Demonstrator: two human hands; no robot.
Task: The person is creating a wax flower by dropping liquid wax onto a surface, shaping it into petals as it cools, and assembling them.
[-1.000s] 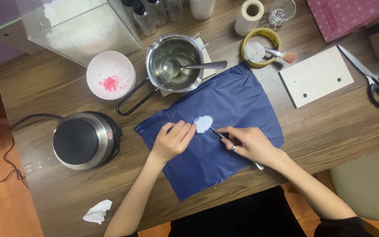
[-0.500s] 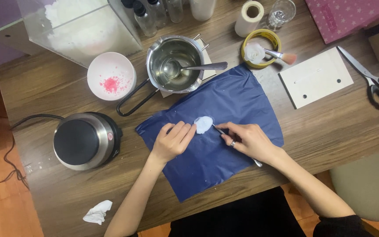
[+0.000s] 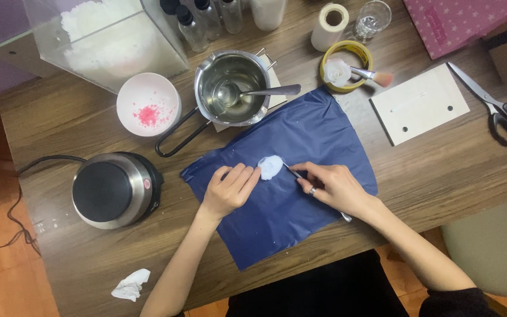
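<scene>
I see my left hand lying flat on the dark blue sheet, fingers loosely extended, gripping nothing; its fingertips rest just beside the near-left edge of the white flake-like patch. My right hand is closed around a thin metal tool in a pen-like hold; the tool's tip meets the right edge of the white patch, and its other end shows below the wrist. The patch therefore lies between the two hands, touching the tool tip and at the left fingertips. I cannot tell whether the fingertips actually press it.

Left of the left hand, off the sheet, stands a round electric hotplate with its cord trailing away. Nearer than that hand, by the table's edge, lies a crumpled white tissue.

Beyond the hands, a steel saucepan holds a spoon; left of it sits a white bowl with pink granules. Beyond the right hand is a yellow-rimmed dish with a brush, then a white drilled board and scissors further right.
</scene>
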